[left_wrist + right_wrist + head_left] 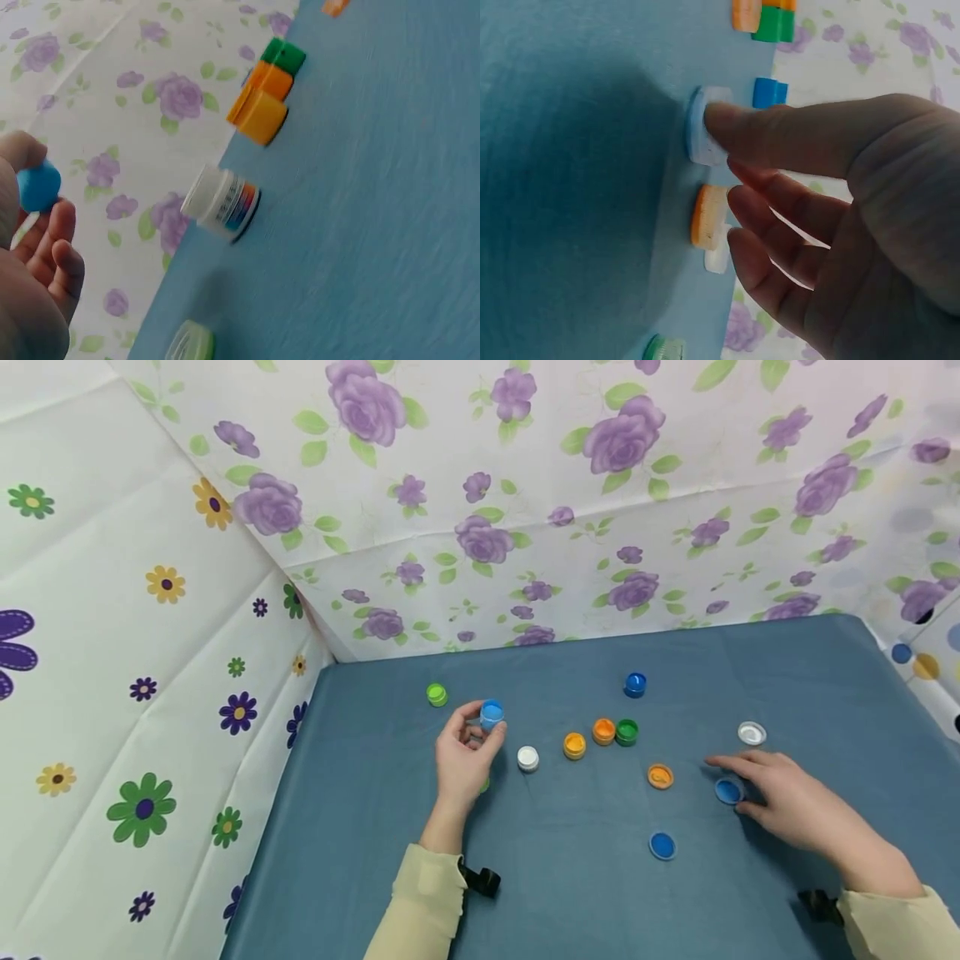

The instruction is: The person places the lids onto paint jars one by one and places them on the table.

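Observation:
My left hand [465,760] holds a small light blue paint pot [492,716] between thumb and fingers, lifted above the table. The left wrist view shows the same blue pot [39,186] at its left edge, partly covered by the hand. Over the right side of the table, my right hand [787,797] has its thumb at a blue lid [729,791], its index finger stretched out beyond. In the right wrist view, the thumb overlaps a light blue lid [699,142], while the other fingers curve loosely apart from it. Whether the thumb presses on the lid is unclear.
Between the hands stand a white pot [527,759], a yellow-orange pot [574,746], an orange pot [603,732] and a green pot [627,732]. A dark blue pot [635,685] and a light green pot [437,695] stand farther back. Orange [660,777], blue [663,846] and white lids [752,733] lie rightward.

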Available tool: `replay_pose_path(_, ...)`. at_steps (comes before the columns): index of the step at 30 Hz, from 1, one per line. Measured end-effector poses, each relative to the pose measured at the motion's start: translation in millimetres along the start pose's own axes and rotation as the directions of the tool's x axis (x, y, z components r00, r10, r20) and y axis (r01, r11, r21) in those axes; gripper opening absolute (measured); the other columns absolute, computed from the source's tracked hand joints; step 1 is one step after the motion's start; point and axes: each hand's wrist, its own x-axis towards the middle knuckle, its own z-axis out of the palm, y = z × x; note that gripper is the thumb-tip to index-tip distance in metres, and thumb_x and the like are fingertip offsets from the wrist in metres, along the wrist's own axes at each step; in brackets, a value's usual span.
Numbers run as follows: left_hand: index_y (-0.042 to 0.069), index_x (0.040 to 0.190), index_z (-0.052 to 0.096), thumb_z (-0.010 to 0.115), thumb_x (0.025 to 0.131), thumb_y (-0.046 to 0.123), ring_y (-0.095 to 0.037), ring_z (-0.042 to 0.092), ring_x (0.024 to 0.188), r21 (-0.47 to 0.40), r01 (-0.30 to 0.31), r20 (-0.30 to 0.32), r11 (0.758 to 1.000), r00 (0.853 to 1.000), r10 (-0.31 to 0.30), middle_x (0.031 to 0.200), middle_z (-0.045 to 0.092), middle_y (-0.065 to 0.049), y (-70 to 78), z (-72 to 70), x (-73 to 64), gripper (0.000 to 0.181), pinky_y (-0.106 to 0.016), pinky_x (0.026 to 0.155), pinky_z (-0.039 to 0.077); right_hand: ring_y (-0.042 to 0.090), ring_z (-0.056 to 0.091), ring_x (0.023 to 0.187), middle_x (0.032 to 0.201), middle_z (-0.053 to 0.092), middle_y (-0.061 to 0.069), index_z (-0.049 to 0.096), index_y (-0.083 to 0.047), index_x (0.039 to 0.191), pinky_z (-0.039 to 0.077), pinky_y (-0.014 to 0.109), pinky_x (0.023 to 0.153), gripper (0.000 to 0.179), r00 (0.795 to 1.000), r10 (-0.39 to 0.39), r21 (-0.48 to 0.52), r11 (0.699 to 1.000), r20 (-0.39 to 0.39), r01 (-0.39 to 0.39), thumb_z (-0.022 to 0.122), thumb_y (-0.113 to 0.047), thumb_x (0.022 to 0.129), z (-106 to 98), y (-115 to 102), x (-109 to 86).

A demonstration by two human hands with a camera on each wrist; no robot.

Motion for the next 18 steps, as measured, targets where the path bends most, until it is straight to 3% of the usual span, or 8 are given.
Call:
replay_pose_path(6, -0.001, 0.136, 0.069, 0.077, 0.097, -0.001, -0.013, 0.056, 0.078, -0.169, -0.048, 0.073, 0.984, 0.995, 0.061, 0.108, 0.065, -0.006, -3.9, 5.9, -8.9, 0.04, -0.02, 0.067, 0.047, 0.05, 0.061, 0.118, 0.131, 0.068, 0.021, 0.071, -0.01, 0.138, 0.051, 0.066, 0.093, 0.059, 1.0, -0.012, -0.031, 0.999, -0.006, 0.012, 0.09, 0.0, 0.084, 5.9, -0.7, 0.8)
replay_pose_path(10, -0.001, 0.139, 0.068, 0.074, 0.099, -0.005, -0.013, 0.054, 0.082, -0.22, -0.059, 0.128, 0.974, 0.988, 0.088, 0.11, 0.064, -0.002, -11.8, 6.8, -11.3, 0.041, -0.021, 0.071, 0.047, 0.049, 0.062, 0.116, 0.126, 0.07, 0.019, 0.075, -0.01, 0.132, 0.051, 0.066, 0.092, 0.052, 1.0, -0.002, -0.038, 0.999, -0.01, 0.002, 0.09, -0.001, 0.083, 7.6, -1.3, 1.5)
replay_pose_path(18, -0.004, 0.15, 0.057, 0.063, 0.108, 0.002, -0.016, 0.054, 0.094, -0.28, 0.025, 0.246, 0.96, 0.968, 0.046, 0.121, 0.059, -0.005, -16.4, 4.3, -15.9, 0.043, -0.025, 0.082, 0.05, 0.041, 0.065, 0.109, 0.122, 0.07, 0.016, 0.073, -0.009, 0.135, 0.054, 0.062, 0.087, 0.044, 0.999, 0.053, 0.008, 0.999, -0.001, -0.053, 0.084, -0.024, 0.095, 6.2, -6.2, 6.1)
